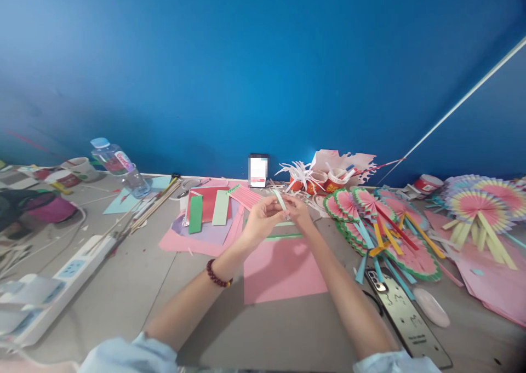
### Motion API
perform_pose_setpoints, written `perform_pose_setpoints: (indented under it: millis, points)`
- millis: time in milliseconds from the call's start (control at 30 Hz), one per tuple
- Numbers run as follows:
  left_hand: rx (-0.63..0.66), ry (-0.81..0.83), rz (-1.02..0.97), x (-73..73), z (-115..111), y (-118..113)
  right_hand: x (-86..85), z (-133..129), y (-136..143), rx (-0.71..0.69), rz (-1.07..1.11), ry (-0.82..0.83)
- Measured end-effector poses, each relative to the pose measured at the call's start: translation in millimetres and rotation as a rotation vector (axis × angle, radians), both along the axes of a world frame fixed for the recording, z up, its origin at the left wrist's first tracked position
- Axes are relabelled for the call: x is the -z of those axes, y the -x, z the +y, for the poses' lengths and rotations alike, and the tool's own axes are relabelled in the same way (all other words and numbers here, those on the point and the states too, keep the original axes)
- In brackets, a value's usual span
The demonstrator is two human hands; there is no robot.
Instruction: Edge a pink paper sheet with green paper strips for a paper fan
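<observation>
head view looks down over a table (123,285).

The phone screen (258,170) is blurred out, and the paper strip's (281,200) lower end hides between both hands' fingers.

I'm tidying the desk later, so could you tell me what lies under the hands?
Under the left hand and right hand, which pinch a pale paper strip, lies a pink sheet with green strips; the hands cover its far edge.
</observation>
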State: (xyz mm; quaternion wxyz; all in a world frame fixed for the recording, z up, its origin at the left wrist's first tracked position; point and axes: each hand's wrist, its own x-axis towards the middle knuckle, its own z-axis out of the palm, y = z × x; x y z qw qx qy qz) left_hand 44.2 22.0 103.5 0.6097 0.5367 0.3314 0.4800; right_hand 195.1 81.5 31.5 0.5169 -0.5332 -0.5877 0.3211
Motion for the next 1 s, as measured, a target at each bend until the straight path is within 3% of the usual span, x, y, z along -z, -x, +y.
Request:
perform_pose_setpoints:
  millis: [100, 200, 267, 333, 467, 600, 800, 1000]
  points:
    - [-0.011, -0.048, 0.039, 3.7, 3.7, 1.8, -17.2, -6.2, 1.5, -0.061, 0.173, 0.088]
    - [-0.009, -0.07, 0.039, 10.1, 7.6, 2.1, -41.9, -19.8, 3.9, -0.287, 0.332, 0.17]
    - [-0.014, -0.071, 0.029, 15.2, 9.4, 1.0, -55.8, -29.1, 6.6, -0.361, 0.309, 0.176]
    - [-0.009, -0.082, 0.02, 19.1, 10.2, -0.3, -64.6, -35.6, 9.7, -0.347, 0.237, 0.17]
    - [0.024, -0.159, 0.154, 17.5, 10.5, 1.8, -69.2, -38.4, 12.1, -0.277, 0.094, 0.099]
    - [0.001, -0.264, 0.295, 7.4, 16.4, 13.3, -71.0, -37.8, 6.7, -0.338, -0.01, 0.093]
    - [-0.208, -0.173, 0.161, -3.8, 28.5, 30.9, -77.7, -42.5, -1.8, -0.406, -0.137, 0.166]
    - [-0.24, -0.094, 0.087, -6.6, 30.0, 33.9, -81.7, -45.7, -6.3, -0.439, -0.231, 0.172]
